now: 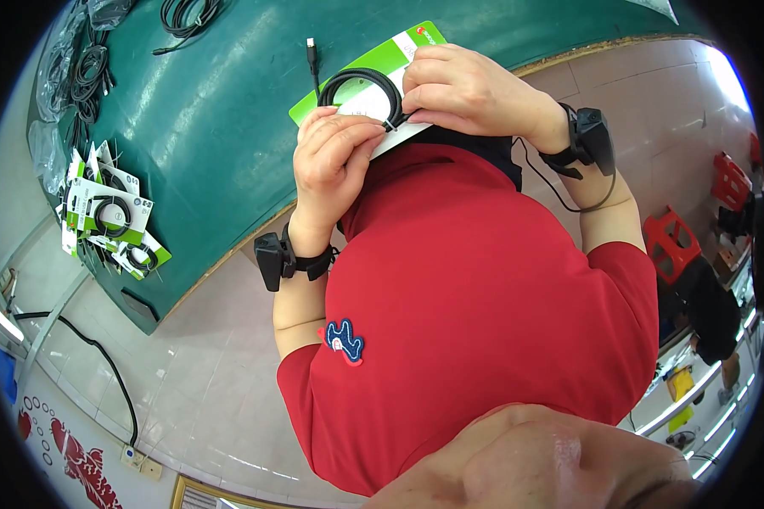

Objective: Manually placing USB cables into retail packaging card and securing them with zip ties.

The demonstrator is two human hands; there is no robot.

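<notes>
A coiled black cable (362, 74) lies over a green and white packaging card (388, 56) at the table's edge, close to my body. One plug (312, 58) of the cable sticks up past the card's left side. My left hand (329, 161) is closed, its thumb and fingertips pinching the near side of the coil beside a small white tie (389, 126). At the coil's right side my right hand (463, 92) is closed too, fingertips gripping the cable near that tie and lying over the card. Its fingers partly hide what they hold.
On the green table (221, 110), a pile of carded cables (110, 212) lies at the left. Bundled black cables (91, 76) and clear plastic bags (55, 76) are at the far left, with another coil (185, 17) at the back. Red stools (672, 244) stand to the right.
</notes>
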